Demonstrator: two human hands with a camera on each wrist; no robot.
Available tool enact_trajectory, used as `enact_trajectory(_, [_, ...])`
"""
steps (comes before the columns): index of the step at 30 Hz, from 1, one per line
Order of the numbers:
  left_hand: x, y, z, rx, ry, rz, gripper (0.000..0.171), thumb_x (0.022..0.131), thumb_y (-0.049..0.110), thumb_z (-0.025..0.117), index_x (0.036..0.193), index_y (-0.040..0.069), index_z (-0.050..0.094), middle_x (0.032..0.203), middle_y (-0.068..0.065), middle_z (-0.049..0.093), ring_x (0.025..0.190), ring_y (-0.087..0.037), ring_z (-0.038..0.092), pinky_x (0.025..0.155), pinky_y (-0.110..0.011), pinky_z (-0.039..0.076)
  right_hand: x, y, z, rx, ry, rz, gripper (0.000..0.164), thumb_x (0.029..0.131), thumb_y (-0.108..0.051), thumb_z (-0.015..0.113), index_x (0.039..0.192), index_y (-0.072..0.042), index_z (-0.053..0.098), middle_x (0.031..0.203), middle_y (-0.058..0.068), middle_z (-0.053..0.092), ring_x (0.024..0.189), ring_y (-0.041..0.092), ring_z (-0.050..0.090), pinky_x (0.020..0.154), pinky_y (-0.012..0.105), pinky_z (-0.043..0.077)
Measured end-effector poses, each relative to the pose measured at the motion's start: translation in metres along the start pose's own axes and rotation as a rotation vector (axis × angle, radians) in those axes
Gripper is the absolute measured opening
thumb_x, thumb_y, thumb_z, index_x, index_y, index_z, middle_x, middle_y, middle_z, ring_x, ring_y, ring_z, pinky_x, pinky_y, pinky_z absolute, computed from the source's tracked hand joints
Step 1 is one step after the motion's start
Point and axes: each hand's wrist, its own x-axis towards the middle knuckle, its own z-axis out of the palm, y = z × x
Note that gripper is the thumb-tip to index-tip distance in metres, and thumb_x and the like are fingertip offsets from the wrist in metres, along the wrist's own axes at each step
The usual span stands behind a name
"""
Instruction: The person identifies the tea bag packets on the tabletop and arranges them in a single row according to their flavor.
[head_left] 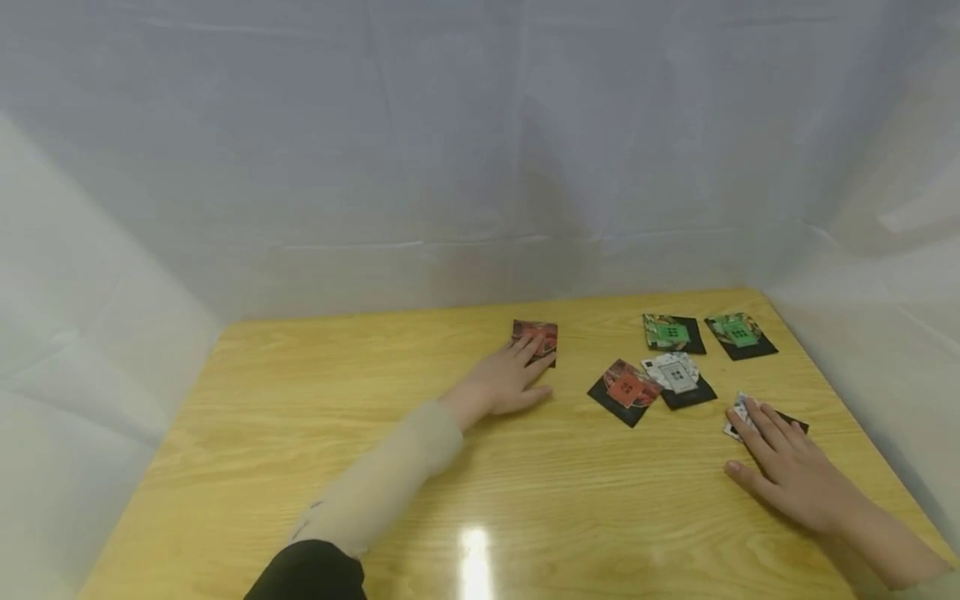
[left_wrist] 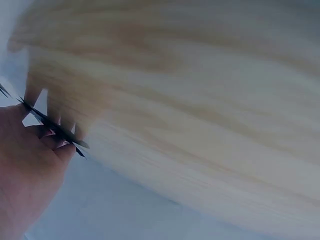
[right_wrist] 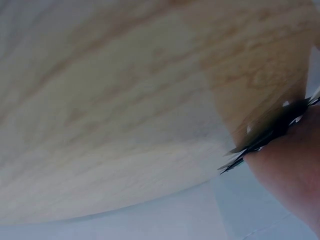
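Note:
Spread over a red-and-black flat square packet (head_left: 546, 329), my left hand (head_left: 510, 379) touches it with straightened fingers near the table's far edge. In the left wrist view the fingers (left_wrist: 62, 149) meet the packet's thin dark edge (left_wrist: 52, 125). On the right, my right hand (head_left: 787, 471) rests its extended fingers on a white-and-black packet (head_left: 741, 407), covering much of it. That packet's dark edge (right_wrist: 272, 127) also shows in the right wrist view. Between the hands lie another red-and-black packet (head_left: 626, 392) and another white-and-black one (head_left: 677, 375), their edges meeting or slightly overlapping.
Two green-and-black packets (head_left: 672, 333) (head_left: 741, 335) lie at the back right of the wooden table (head_left: 300, 400). Pale sheeting (head_left: 375, 167) hangs behind the table and along both sides. A bright light reflection falls on the front of the tabletop.

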Motion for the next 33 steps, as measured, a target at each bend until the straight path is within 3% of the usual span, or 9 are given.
enact_trajectory(16, [-0.078,-0.046,0.014,-0.064,0.045,-0.045,0.072,0.113,0.054,0.038,0.171,0.014,0.023,0.178,-0.020,0.008,0.167,-0.038,0.009,0.137,-0.051,0.014,0.001,-0.003,0.001,0.021,-0.012,-0.003,0.081,0.111,-0.041,0.053,0.173,-0.013,0.008,0.179,0.022,0.001,0.166,0.045,-0.004,0.129,0.057,-0.022])
enact_trajectory(27, [-0.126,-0.071,0.027,-0.085,0.112,-0.075,0.073,0.112,0.051,0.043,0.169,0.008,0.028,0.176,-0.025,0.014,0.165,-0.043,0.015,0.135,-0.055,0.018,0.000,-0.001,0.002,0.020,-0.015,0.001,0.082,0.111,-0.042,0.053,0.173,-0.013,0.008,0.179,0.022,0.001,0.165,0.046,-0.003,0.128,0.066,-0.019])
enact_trajectory(33, [-0.149,-0.084,0.033,-0.067,0.148,-0.107,0.073,0.112,0.050,0.046,0.168,0.008,0.029,0.175,-0.026,0.016,0.164,-0.043,0.017,0.135,-0.056,0.020,0.000,-0.001,0.001,0.011,-0.009,0.000,0.082,0.111,-0.042,0.053,0.173,-0.013,0.007,0.179,0.022,0.000,0.166,0.045,-0.005,0.127,0.058,-0.024])
